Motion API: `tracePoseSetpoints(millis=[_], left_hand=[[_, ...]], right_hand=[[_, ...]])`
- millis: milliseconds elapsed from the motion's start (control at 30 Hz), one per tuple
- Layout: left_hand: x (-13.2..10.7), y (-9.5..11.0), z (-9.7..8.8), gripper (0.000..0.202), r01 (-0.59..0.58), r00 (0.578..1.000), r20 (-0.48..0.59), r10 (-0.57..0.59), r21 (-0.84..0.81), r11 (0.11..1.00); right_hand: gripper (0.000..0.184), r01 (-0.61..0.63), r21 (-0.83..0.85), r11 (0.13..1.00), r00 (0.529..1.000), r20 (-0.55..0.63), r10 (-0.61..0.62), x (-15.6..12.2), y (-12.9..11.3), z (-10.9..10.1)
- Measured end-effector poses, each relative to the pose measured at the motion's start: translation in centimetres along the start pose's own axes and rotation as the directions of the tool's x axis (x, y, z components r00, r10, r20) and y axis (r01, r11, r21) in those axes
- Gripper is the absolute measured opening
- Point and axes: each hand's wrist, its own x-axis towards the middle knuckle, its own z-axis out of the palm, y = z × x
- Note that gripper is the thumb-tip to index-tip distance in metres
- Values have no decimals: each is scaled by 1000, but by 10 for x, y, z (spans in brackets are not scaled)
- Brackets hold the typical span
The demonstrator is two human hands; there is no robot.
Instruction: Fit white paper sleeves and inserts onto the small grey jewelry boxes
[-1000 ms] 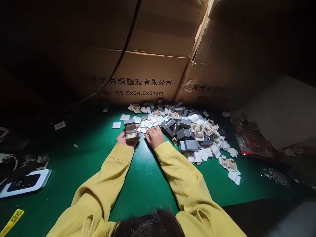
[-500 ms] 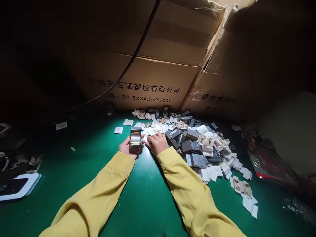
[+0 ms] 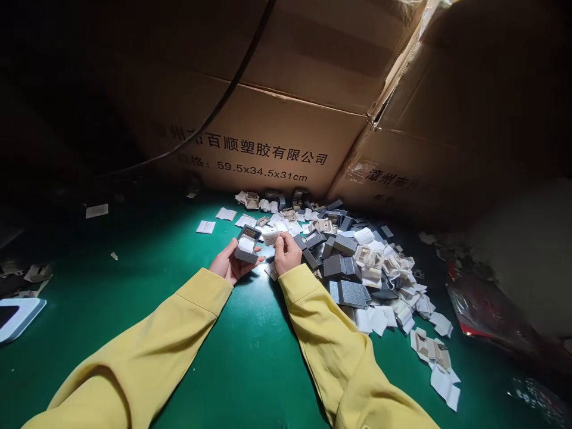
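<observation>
My left hand (image 3: pixel 229 262) is closed around a small dark grey hinged box (image 3: pixel 247 255), its lid raised and a white lining showing inside. Just right of it, my right hand (image 3: pixel 286 254) pinches a small white printed card (image 3: pixel 270 238) between thumb and fingers. Card and box are apart. Beyond my hands, several loose white cards (image 3: pixel 205 227) lie flat on the green table (image 3: pixel 196 345). A pile of grey boxes (image 3: pixel 342 267), white papers and beige inserts (image 3: pixel 370 256) spreads to the right of my right hand.
Large cardboard cartons (image 3: pixel 268 134) stand along the back, with a black cable (image 3: pixel 223 98) hanging before them. A white device (image 3: pixel 20 319) sits at the left edge. A red and clear plastic packet (image 3: pixel 487 310) lies at the far right.
My right hand has lifted a white card from the table beside the pile. The box in my left hand has tilted and turned toward the right. The view has shifted slightly.
</observation>
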Motion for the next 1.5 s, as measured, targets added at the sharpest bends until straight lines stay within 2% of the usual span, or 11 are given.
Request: tracePoseSetpoints(millis=[200, 300, 467, 533, 633, 700, 833, 933, 1100, 1233, 1500], left_hand=[[6, -4, -13, 54, 48, 989, 136, -57, 64, 997], [6, -4, -13, 55, 50, 989, 134, -61, 83, 995], [0, 0, 0, 54, 14, 999, 45, -15, 36, 999], [-2, 2, 3, 53, 4, 999, 34, -4, 12, 1000], [-2, 2, 3, 52, -6, 999, 41, 7, -19, 1000], [-2, 2, 1, 52, -7, 999, 42, 8, -30, 1000], [0, 0, -2, 53, -38, 998, 49, 40, -53, 998], [2, -1, -3, 53, -38, 998, 47, 41, -69, 997], [5, -3, -6, 54, 32, 998, 59, -33, 14, 999], [7, -6, -8, 51, 24, 996, 83, -31, 80, 996], [3, -9, -9, 47, -15, 990, 141, -5, 139, 990]], right_hand=[[29, -61, 215, 975, 998, 42, 53, -3, -8, 2], [35, -36, 276, 960, 998, 63, 20, -3, -9, 5], [41, 139, 194, 971, 986, 64, -154, -1, -10, 4], [38, 120, 191, 974, 987, 80, -138, -2, -9, 5], [24, 37, 184, 982, 997, 63, -50, -4, -7, 7], [21, 38, 154, 987, 999, 16, -41, -3, -4, 8], [18, 133, 52, 990, 979, -163, -123, 3, 4, 7], [18, 150, 70, 986, 965, -226, -131, 6, 4, 5], [17, 133, 194, 972, 980, -173, -99, 1, -7, 1], [16, 87, 198, 976, 989, -131, -62, 0, -11, 1], [12, 186, 138, 973, 980, -92, -175, 1, -6, 7]])
